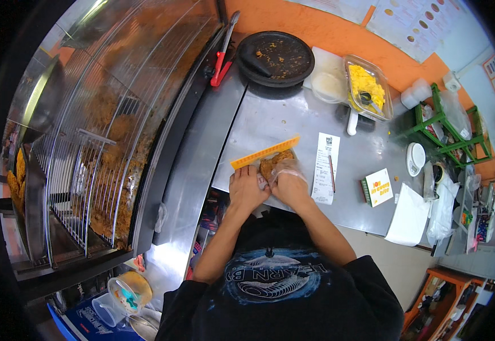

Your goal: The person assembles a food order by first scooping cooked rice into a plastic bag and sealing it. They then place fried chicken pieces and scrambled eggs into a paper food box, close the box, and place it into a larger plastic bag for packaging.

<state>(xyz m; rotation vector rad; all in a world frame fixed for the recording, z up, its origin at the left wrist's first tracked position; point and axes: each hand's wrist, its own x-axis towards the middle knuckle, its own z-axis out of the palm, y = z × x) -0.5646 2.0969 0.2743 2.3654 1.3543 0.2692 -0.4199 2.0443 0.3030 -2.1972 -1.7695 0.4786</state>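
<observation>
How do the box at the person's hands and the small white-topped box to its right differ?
The box at the hands stands open, its orange flap raised; the white-topped box looks shut.
Fried food shows in the first; no contents show in the second.
The left hand and right hand are at the first; neither is near the second.
Both are on the metal counter.

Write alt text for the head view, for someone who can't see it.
A person's plastic-gloved right hand is at brown fried food in an open box, left hand at its edge, over a metal counter. Nearby are a receipt and a round black dish; a cabinet stands left.
</observation>
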